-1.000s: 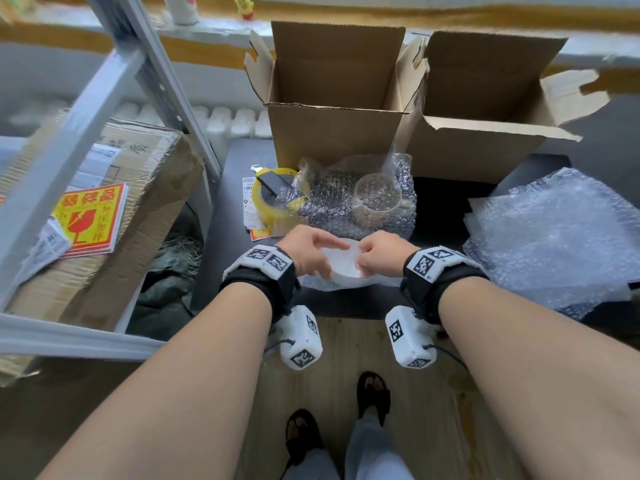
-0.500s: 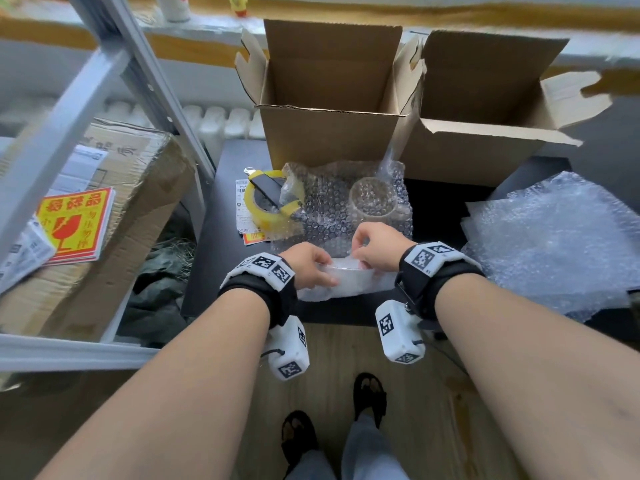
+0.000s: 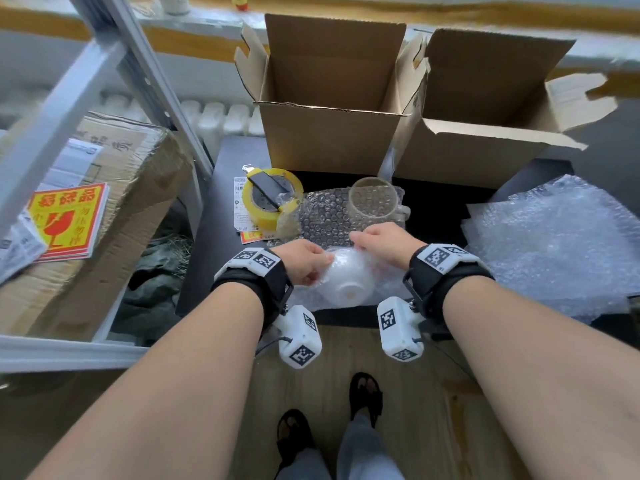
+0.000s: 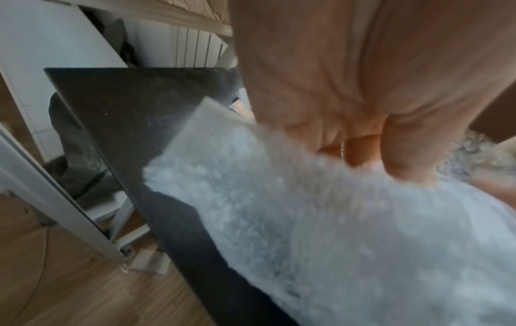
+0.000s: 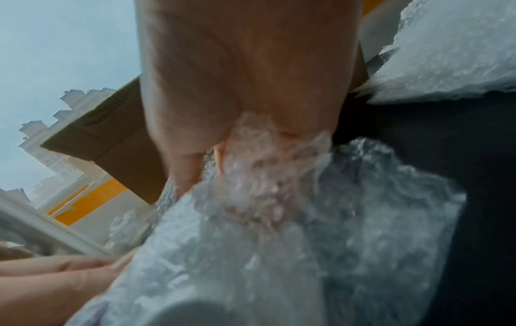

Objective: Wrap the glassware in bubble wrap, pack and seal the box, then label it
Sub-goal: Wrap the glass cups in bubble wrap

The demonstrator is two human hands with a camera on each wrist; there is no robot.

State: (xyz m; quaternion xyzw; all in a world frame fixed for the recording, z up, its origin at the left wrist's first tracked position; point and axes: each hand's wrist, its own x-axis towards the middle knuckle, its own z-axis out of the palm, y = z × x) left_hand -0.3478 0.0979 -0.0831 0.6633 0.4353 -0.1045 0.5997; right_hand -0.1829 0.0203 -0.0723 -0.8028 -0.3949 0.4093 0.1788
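Two hands on one bundle, and we're deep in the wrapping step: the left hand (image 3: 304, 263) has its fingers curled onto the near-left side of the white bowl (image 3: 348, 282), pinning bubble wrap (image 3: 384, 289) against it, while the right hand (image 3: 384, 242) pinches a fold of that same wrap and draws it over the bowl's far side. In the right wrist view we see the film bunched between thumb and fingers (image 5: 192, 167), so that grip is firm. The bowl sits bottom up at the front edge of the black table (image 3: 214, 237), only partly covered, we judge. Next we'd want the loose flap pulled tight across and tucked under, one hand steadying the bowl so it doesn't slide off that near edge. Beyond it a clear glass jar (image 3: 373, 202) lies on its own sheet, unwrapped, with the yellow tape roll (image 3: 272, 199) just to its left. Two open cardboard boxes (image 3: 332, 109) wait at the back, nothing visible inside from here. Spare bubble wrap sheets (image 3: 561, 244) pile up on the right; red-and-yellow fragile labels (image 3: 67, 220) rest on a taped carton on the metal shelving at left, above a wooden floor (image 3: 433, 393)
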